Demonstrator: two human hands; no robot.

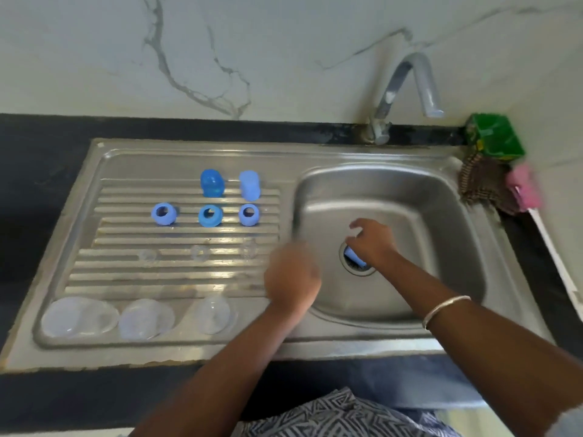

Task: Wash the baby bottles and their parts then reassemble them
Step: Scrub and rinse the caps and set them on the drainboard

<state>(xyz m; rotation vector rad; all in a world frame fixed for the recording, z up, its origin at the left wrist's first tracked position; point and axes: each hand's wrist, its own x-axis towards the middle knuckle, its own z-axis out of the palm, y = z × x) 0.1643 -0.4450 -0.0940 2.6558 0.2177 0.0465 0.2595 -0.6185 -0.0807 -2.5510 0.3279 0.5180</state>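
Observation:
On the ribbed drainboard (pixel 104 272) stand two blue caps (pixel 212 183), (pixel 249 185). In front of them lie three blue collar rings (pixel 163 213), (pixel 210 215), (pixel 249 214), then three clear teats (pixel 148 256), (pixel 199 252), (pixel 249 248). Three clear bottles (pixel 79 316), (pixel 145 318), (pixel 214 313) lie along the near edge. My right hand (pixel 372 242) reaches into the basin (pixel 441 247) and holds a blue cap (pixel 354 257) over the drain. My left hand (pixel 293 275) is blurred at the basin's left rim; nothing shows in it.
A chrome tap (pixel 407 86) arches over the basin from the back. At the back right corner sit a green box (pixel 493 137), a dark scrubber (pixel 482 184) and a pink sponge brush (pixel 523 189). Black countertop (pixel 38 171) surrounds the steel sink unit.

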